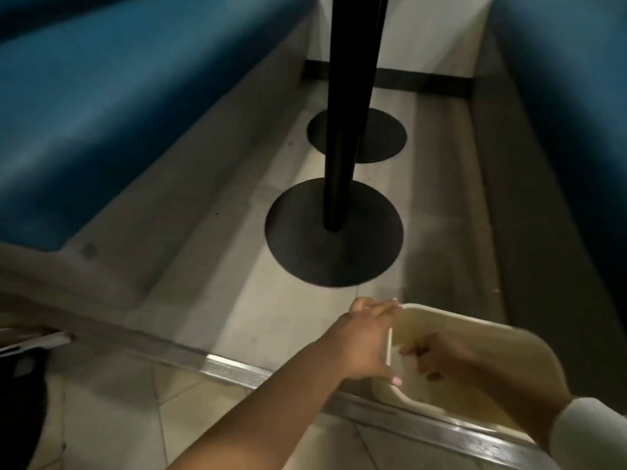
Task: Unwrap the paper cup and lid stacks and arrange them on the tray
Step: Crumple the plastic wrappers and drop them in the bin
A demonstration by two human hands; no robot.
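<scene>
The person holds a beige plastic tray (475,325) low over the floor (298,320), at the lower right of the head view, and the whole scene is smeared with motion blur. The left hand (364,340) takes the tray's left edge: its fingers reach over the far corner and the thumb curls under the near rim, so this grip is closed on the tray. The right hand (437,356) comes in from the lower right, out of a white sleeve (590,432), and lies over the inside of the tray with its fingers loosely curled; whether they actually pinch the tray or only rest against it cannot be told through the blur. The tray's inner surface looks bare where it shows. Beyond the hands stand two black round table bases (334,256), the nearer with a black post (346,130) rising from its middle. Blue bench seats (101,113) run along both sides of the floor strip. A metal threshold strip (230,368) crosses the tiled floor under the left forearm and passes beneath the tray.
</scene>
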